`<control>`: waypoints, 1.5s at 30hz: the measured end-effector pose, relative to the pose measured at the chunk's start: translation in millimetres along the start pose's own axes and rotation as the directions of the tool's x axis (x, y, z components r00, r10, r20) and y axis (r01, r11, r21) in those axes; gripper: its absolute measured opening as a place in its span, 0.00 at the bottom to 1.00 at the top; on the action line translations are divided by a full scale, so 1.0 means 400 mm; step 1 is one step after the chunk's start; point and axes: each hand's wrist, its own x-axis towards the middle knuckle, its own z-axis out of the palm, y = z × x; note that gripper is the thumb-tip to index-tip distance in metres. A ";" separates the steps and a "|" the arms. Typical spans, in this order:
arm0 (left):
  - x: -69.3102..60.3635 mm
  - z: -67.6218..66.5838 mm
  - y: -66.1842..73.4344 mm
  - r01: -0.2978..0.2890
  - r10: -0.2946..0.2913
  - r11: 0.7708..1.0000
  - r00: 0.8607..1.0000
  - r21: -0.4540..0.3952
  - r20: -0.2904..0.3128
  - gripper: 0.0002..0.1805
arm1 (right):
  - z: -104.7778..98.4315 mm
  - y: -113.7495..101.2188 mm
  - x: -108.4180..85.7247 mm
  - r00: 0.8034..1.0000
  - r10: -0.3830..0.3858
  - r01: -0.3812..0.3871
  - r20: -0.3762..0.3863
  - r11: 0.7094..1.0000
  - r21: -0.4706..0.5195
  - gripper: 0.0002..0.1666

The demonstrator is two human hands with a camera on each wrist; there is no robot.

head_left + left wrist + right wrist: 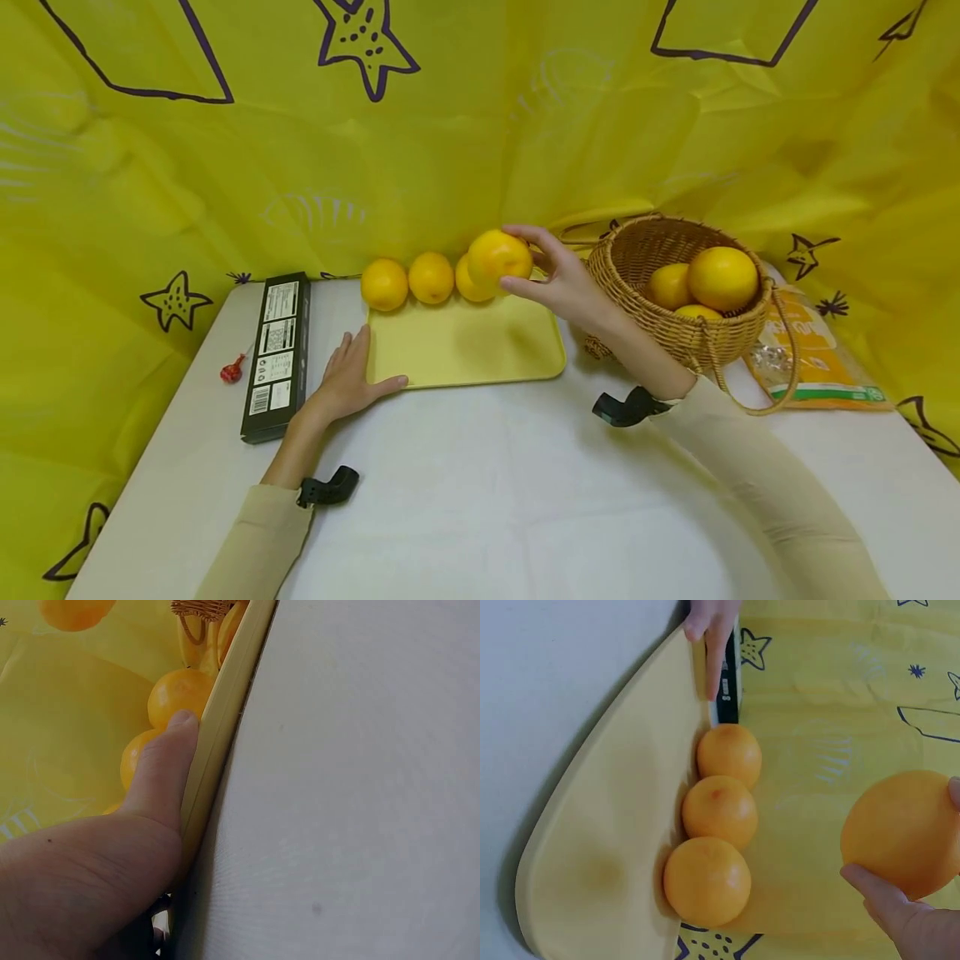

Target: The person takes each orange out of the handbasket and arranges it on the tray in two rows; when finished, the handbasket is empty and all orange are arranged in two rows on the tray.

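Between thumb and fingers my right hand [566, 283] grips an orange [498, 257], held up above the right part of a yellow tray [465, 350]. Three more oranges [707, 881] sit in a row along the tray's far edge; in the head view the held one partly covers the rightmost. My left hand [348, 375] lies at the tray's near left corner, thumb along the front rim and fingers extended beside the left edge. The left wrist view shows its thumb [165, 761] straight against the rim.
A wicker basket [660, 333] with several oranges stands to the right, beside an orange-and-white plastic bag [817, 358]. On the left lie a long black box [277, 358] and a small red wrapped candy [232, 369]. A yellow patterned cloth [450, 150] hangs behind the table.
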 end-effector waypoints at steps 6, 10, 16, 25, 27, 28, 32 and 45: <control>0.005 -0.007 0.001 -0.011 0.011 1.000 1.000 0.020 -0.001 0.64 | 0.017 0.011 0.028 0.997 0.018 -0.020 -0.076 0.999 -0.034 0.38; 0.004 -0.010 -0.002 -0.011 0.011 1.000 1.000 0.019 -0.010 0.64 | 0.031 0.010 0.044 0.993 0.066 -0.071 -0.099 0.996 -0.050 0.42; 0.003 0.002 -0.002 -0.008 0.008 1.000 1.000 0.016 0.001 0.64 | 0.044 0.014 0.057 0.985 0.137 -0.132 -0.109 0.990 0.054 0.43; 0.006 0.000 -0.006 -0.008 0.008 1.000 1.000 0.028 -0.005 0.63 | 0.052 0.033 0.085 0.967 0.221 -0.190 -0.126 0.957 0.219 0.40; 0.005 0.000 -0.007 -0.004 0.004 1.000 1.000 0.027 -0.002 0.63 | 0.053 0.038 0.089 0.963 0.237 -0.203 -0.127 0.950 0.237 0.41; 0.004 0.001 -0.008 -0.002 0.002 1.000 1.000 0.026 0.001 0.63 | 0.054 0.041 0.091 0.961 0.246 -0.208 -0.127 0.945 0.253 0.41; 0.004 0.003 -0.005 -0.005 0.004 1.000 1.000 0.029 0.008 0.63 | 0.055 0.049 0.101 0.956 0.270 -0.219 -0.115 0.918 0.332 0.40; 0.002 -0.001 -0.002 0.015 -0.015 1.000 1.000 0.021 0.025 0.64 | 0.048 0.024 0.145 0.964 0.266 -0.187 -0.018 0.723 0.665 0.31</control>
